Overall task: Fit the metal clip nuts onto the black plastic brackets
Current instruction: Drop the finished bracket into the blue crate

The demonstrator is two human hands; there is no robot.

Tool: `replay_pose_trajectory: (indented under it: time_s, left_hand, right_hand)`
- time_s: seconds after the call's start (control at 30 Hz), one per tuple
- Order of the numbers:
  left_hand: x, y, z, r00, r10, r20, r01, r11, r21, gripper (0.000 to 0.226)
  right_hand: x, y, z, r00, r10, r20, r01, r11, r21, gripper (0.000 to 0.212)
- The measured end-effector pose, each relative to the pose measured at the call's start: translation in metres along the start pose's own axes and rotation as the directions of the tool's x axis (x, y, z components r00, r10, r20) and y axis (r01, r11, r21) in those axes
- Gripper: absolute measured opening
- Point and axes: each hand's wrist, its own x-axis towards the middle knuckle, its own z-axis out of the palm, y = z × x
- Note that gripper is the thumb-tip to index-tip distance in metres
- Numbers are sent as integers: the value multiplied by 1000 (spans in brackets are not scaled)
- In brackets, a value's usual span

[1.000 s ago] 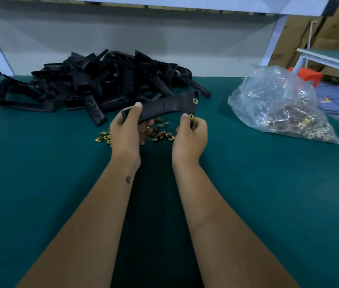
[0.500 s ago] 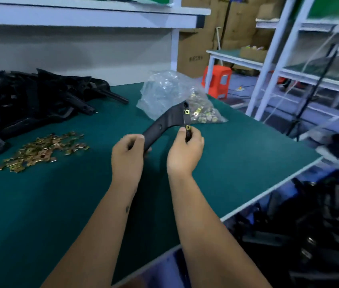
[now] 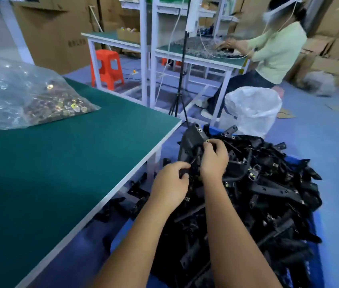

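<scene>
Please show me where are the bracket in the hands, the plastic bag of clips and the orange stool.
bracket (image 3: 190, 140), head view, upper body
plastic bag (image 3: 8, 88), head view, clear middle
orange stool (image 3: 107, 68), head view, front

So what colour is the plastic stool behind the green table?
Orange-red; the stool shows clearly in the head view, the only one.

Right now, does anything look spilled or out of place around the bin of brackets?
Yes: several black brackets lie on the floor between the green table and the heaped blue bin, outside the pile, apparently spilled.
</scene>
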Motion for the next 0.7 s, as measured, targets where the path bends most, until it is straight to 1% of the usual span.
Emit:
replay_pose_trajectory:
  time_s: [0.07,0.1,0.17,0.2,0.23,0.27,0.3,0.33,0.37,0.4,0.43,0.47,0.53,0.57,0.63,0.7]
  left_hand:
    - [-3,-9,14,985,-44,165,38,998,44,36]
    - [-4,-14,17,969,-58,242,48,998,48,36]
    - [-5,-21,15,924,-81,374,74,997,32,33]
    - [-6,-23,10,908,-91,408,93,996,15,29]
    - [-6,-24,3,906,-98,412,107,994,0,25]
    - [-7,-24,-6,915,-98,391,112,994,-12,21]
    - [-7,-21,-15,932,-89,353,109,993,-39,18]
    - [-8,-16,-25,950,-60,306,96,990,-104,20]
    - [-10,-9,-36,968,-14,252,70,975,-213,24]
    - [-13,0,-48,981,35,189,32,940,-339,29]
    - [-15,8,-62,990,76,115,-17,895,-446,31]
    - [-18,15,-77,994,105,29,-75,854,-515,32]
    - [-24,22,-108,982,110,-155,-180,800,-572,32]
    - [-26,20,-124,966,86,-243,-214,790,-575,32]
    - [-32,9,-153,917,4,-399,-243,799,-550,32]
    - [-42,-12,-180,850,-105,-516,-220,819,-529,34]
  right_hand:
    - [7,16,-21,999,21,35,-19,998,-60,8]
    - [11,21,-29,999,27,22,-24,995,-94,7]
    - [20,26,-42,998,26,-62,-37,984,-172,8]
    - [25,29,-47,994,17,-113,-42,972,-232,9]
    - [30,32,-50,988,13,-151,-62,943,-326,12]
    - [34,35,-51,982,16,-188,-101,886,-453,18]
    - [37,36,-50,971,31,-235,-163,808,-567,30]
    - [36,34,-47,954,52,-296,-231,761,-607,43]
    - [33,29,-41,935,62,-349,-272,757,-594,55]
    - [29,23,-33,924,59,-377,-275,787,-552,62]
    - [24,14,-23,926,40,-376,-244,823,-513,66]
    - [20,5,-11,936,6,-353,-192,849,-493,66]
    - [6,-18,18,956,-69,-284,-75,882,-466,61]
    - [-3,-33,35,964,-103,-246,-13,903,-430,58]
    - [-30,-65,74,969,-196,-147,139,935,-327,55]
    - [-68,-95,116,944,-329,-17,318,924,-211,55]
